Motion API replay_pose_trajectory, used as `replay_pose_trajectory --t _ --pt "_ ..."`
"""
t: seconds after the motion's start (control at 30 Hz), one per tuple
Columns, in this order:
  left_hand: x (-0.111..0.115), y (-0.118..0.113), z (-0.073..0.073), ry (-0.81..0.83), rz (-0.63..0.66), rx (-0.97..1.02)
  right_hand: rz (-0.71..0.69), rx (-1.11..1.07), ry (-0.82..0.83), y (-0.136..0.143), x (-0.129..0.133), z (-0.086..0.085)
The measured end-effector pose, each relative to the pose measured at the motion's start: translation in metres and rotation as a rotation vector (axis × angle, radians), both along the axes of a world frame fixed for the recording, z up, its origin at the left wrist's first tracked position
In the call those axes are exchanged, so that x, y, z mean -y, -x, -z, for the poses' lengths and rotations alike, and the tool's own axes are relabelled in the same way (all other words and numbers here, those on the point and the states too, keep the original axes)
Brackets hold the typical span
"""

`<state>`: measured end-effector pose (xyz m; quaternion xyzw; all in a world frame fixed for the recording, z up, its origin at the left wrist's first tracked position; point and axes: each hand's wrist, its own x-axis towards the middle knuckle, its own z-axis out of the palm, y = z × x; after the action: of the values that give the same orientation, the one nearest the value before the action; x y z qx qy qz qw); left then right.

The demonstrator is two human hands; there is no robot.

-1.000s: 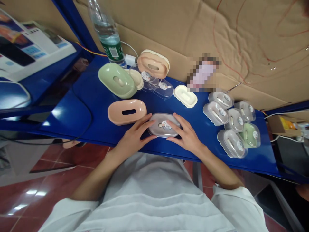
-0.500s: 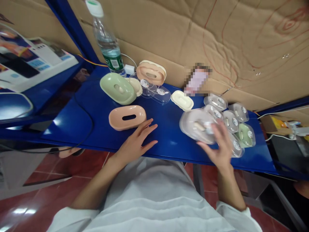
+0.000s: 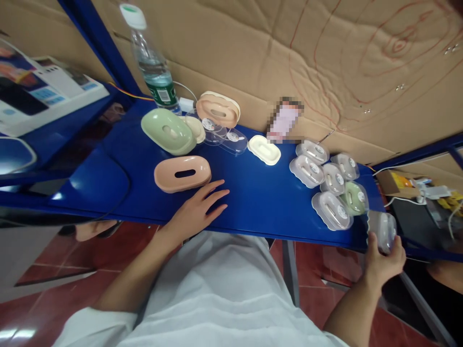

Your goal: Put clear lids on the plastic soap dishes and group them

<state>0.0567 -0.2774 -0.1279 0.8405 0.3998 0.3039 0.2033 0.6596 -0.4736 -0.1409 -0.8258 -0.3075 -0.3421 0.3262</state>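
My right hand (image 3: pixel 385 258) grips a soap dish with a clear lid (image 3: pixel 384 230) at the right end of the blue table, thumb on one side and fingers on the other. Left of it stand several clear-lidded soap dishes (image 3: pixel 333 209), most pale and one green (image 3: pixel 355 197). My left hand (image 3: pixel 202 207) hovers with its fingers spread, holding nothing. Its fingertips are close to the right end of a pink oval dish (image 3: pixel 168 174) with a long slot. Behind that sits a green oval dish (image 3: pixel 162 127), overlapping a cream piece (image 3: pixel 195 127).
A water bottle (image 3: pixel 159 77) stands at the back left. Scalloped pink and cream pieces (image 3: pixel 219 108) lean by the cardboard wall (image 3: pixel 224 38), near clear lids (image 3: pixel 233 140). A cream tray (image 3: pixel 265 150) lies mid-table before a pixelated upright object (image 3: pixel 285 120). Another person's arm (image 3: pixel 448 277) shows at right.
My right hand has carried the clear-lidded dish from mid-table to the far right end. My left hand stays near the pink dish. The view has shifted slightly right.
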Motion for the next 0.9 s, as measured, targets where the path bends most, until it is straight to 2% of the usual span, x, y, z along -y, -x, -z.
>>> replay_pose_trajectory --t 0.1,0.2,0.37,0.47,0.53,0.63,0.7,0.77,0.8,0.9 --pt "0.000 -0.001 0.000 -0.005 -0.002 -0.023 0.068 -0.023 -0.074 -0.008 -0.005 0.007" --pt "0.000 -0.001 -0.001 -0.022 -0.004 -0.027 0.144 -0.080 -0.111 -0.022 -0.008 0.006" --pt "-0.001 -0.002 0.001 -0.051 0.003 -0.023 0.151 -0.174 -0.079 -0.028 -0.024 0.003" --pt "-0.002 -0.002 0.002 -0.040 0.001 -0.033 0.118 -0.205 -0.017 -0.026 -0.040 0.003" --pt "-0.002 -0.002 0.002 -0.042 0.012 -0.043 0.040 -0.239 0.093 -0.031 -0.046 0.003" --pt "-0.001 -0.002 0.001 -0.064 0.021 -0.050 -0.107 -0.353 0.261 -0.046 -0.043 0.005" --pt "-0.001 -0.002 0.001 -0.073 0.018 -0.052 -0.149 -0.373 0.286 -0.049 -0.036 0.005" --pt "-0.001 -0.002 0.001 -0.076 0.017 -0.049 -0.155 -0.266 0.210 -0.035 -0.031 0.003" --pt "-0.002 -0.002 0.002 -0.078 0.021 -0.049 -0.153 -0.174 0.129 -0.019 -0.031 0.000" --pt "-0.003 -0.003 0.003 -0.094 0.040 -0.060 -0.189 0.091 -0.180 0.057 -0.047 -0.014"
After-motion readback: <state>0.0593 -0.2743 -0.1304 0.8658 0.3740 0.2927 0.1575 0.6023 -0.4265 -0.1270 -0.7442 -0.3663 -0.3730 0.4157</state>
